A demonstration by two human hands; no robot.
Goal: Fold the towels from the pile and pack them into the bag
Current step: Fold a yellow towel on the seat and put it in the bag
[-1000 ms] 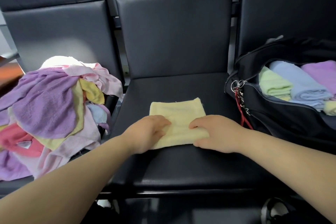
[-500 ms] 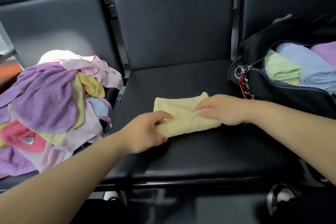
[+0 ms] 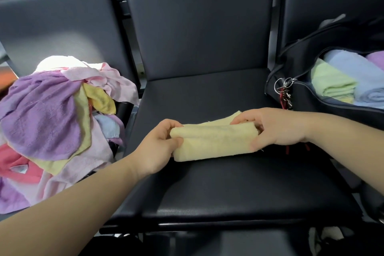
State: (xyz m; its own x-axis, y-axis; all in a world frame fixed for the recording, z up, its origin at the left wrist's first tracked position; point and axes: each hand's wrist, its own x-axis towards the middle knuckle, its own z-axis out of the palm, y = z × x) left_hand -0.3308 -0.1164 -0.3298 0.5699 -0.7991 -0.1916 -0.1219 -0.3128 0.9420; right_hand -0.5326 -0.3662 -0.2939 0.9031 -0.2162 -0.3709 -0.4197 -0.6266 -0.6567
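Over mid seat (image 3: pixel 207 97), both hands, L (image 3: pixel 154 149) & R (image 3: pixel 276 129), pinch folded yellow towel (image 3: pixel 214 141) ends.

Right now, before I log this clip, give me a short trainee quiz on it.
1. True or false: the left hand and right hand both grip the yellow towel.
2. In the bag, what colour is the folded towel nearest the keyrings?
3. The pile lies: A) left of the yellow towel, B) right of it, C) behind it.
Key: 1 true; 2 green; 3 A.
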